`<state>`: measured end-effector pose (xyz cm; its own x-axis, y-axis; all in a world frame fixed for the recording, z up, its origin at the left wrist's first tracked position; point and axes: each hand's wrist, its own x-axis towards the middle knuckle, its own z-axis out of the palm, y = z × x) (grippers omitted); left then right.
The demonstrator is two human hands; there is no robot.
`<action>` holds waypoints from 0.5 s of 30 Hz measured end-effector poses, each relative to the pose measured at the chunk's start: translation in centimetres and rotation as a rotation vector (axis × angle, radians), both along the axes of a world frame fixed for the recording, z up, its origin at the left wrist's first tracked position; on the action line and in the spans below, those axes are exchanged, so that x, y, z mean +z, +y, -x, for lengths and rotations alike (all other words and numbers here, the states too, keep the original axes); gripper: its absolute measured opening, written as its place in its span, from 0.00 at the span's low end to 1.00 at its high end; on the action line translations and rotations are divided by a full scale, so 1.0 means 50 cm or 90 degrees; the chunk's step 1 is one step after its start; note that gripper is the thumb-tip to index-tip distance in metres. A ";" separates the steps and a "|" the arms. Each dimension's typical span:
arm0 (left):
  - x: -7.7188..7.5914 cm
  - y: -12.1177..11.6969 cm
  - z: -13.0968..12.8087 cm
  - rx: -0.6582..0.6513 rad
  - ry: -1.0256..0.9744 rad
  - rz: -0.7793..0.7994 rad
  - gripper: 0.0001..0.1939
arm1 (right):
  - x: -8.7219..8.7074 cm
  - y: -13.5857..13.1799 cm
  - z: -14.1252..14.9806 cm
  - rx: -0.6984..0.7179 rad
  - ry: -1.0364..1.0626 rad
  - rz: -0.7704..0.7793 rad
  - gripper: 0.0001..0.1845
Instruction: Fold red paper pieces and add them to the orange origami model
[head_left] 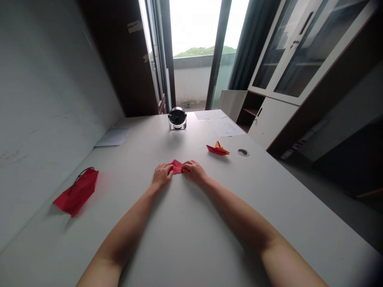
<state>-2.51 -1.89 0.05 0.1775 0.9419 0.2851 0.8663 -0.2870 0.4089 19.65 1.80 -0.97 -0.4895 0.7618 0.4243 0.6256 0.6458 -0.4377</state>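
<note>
A small folded piece of red paper point(177, 166) lies on the white table between my two hands, its pointed top facing away from me. My left hand point(162, 174) grips its left side, fingers closed at the edge. On the opposite side my right hand point(194, 170) pinches the right edge. Parts of the paper are hidden under the fingers of both hands. Beyond my right hand sits a folded paper boat point(218, 149) in red and orange.
At the left lies a red bag-like item point(78, 192) with a black cord. A round black device on a metal stand point(177, 118) stands toward the back. Paper sheets point(113, 136) lie by the wall, others point(226, 126) at back right, near a cable hole point(243, 152).
</note>
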 end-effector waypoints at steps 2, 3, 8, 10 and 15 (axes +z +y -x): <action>-0.002 0.002 0.001 0.000 -0.001 -0.003 0.16 | -0.002 0.002 0.000 0.001 -0.001 -0.004 0.09; -0.002 0.002 0.001 0.000 -0.001 -0.004 0.16 | -0.002 0.003 -0.001 0.003 -0.001 -0.005 0.09; 0.014 -0.005 0.006 0.020 0.005 0.007 0.16 | -0.009 0.007 -0.004 0.019 -0.002 -0.007 0.09; 0.024 -0.006 0.011 0.032 -0.002 -0.010 0.17 | -0.013 0.011 -0.005 0.013 0.000 -0.011 0.10; 0.034 -0.006 0.040 0.078 -0.031 -0.003 0.15 | -0.015 0.012 -0.007 0.020 -0.003 -0.015 0.10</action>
<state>-4.53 -2.21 1.77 0.0465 0.9544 0.2948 0.8742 -0.1817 0.4503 20.01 2.42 -1.69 -0.5158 0.7357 0.4391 0.6067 0.6755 -0.4191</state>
